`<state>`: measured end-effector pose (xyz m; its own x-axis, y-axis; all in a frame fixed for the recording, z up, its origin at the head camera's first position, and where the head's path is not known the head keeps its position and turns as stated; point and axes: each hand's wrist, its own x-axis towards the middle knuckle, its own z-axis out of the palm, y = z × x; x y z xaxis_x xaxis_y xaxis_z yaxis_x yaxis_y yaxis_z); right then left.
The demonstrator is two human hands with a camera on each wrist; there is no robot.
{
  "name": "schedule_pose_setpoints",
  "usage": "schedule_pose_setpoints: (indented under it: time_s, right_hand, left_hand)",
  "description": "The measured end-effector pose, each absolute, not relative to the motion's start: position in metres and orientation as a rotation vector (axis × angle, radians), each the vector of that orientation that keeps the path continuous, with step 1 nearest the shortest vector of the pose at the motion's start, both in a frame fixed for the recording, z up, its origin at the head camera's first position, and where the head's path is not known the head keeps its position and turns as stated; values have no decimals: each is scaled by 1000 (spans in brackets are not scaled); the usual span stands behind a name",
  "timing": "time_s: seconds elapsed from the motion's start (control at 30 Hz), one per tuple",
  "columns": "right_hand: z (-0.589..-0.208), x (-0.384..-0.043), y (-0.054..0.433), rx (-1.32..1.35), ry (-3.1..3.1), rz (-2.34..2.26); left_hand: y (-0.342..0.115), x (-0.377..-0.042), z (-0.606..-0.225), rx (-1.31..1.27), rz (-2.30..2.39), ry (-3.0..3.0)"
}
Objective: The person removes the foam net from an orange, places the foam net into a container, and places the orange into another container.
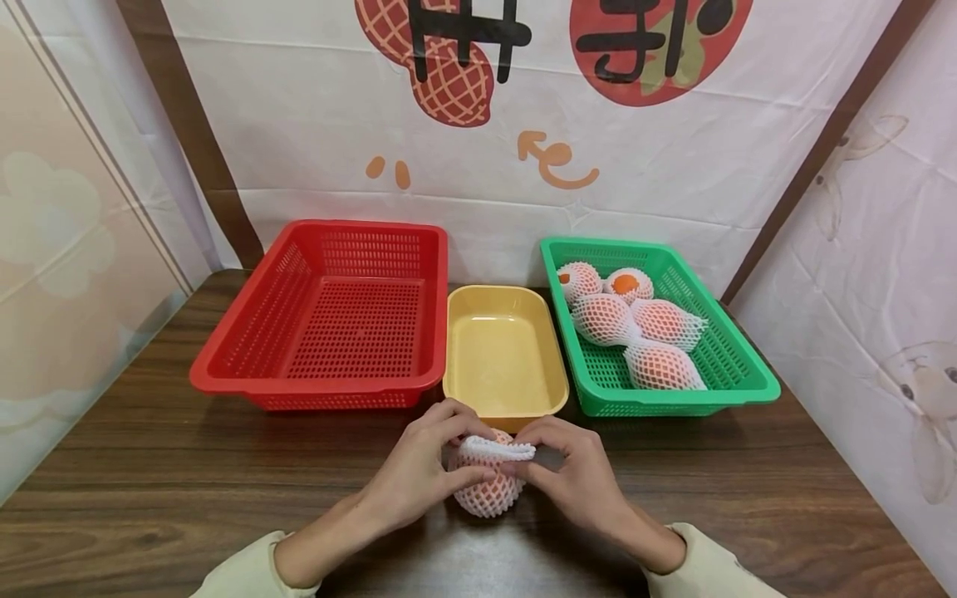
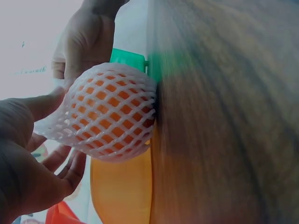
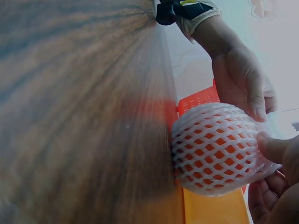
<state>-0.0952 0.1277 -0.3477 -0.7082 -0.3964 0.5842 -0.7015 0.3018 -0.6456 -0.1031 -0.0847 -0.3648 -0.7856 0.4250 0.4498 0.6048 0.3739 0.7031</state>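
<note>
In the head view an orange-coloured round fruit, likely an orange, sits on the table in a white foam net sleeve (image 1: 488, 496). My left hand (image 1: 419, 465) pinches the upper rim of the sleeve from the left, thumb in front. From the right, my right hand (image 1: 579, 473) pinches the same rim between thumb and fingers. The rim is folded over at the top, with a patch of bare fruit behind it. Both wrist views show orange skin through the mesh, and the netted fruit (image 2: 112, 114) touching the tabletop.
Behind the hands stands a yellow tray (image 1: 507, 353), between a red basket (image 1: 321, 385) on the left and a green basket (image 1: 673, 399) on the right. Several netted fruits (image 1: 661, 365) lie in the green basket. A printed cloth (image 1: 478, 199) hangs behind the brown wooden table (image 1: 187, 473).
</note>
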Motion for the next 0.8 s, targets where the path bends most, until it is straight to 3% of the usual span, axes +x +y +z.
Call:
schedule_pose_setpoints:
  time_s: [0.8]
  right_hand:
    - [-381, -111, 137, 1052, -2333, 1361]
  left_hand:
    - [-82, -104, -367, -884, -1398, -2331]
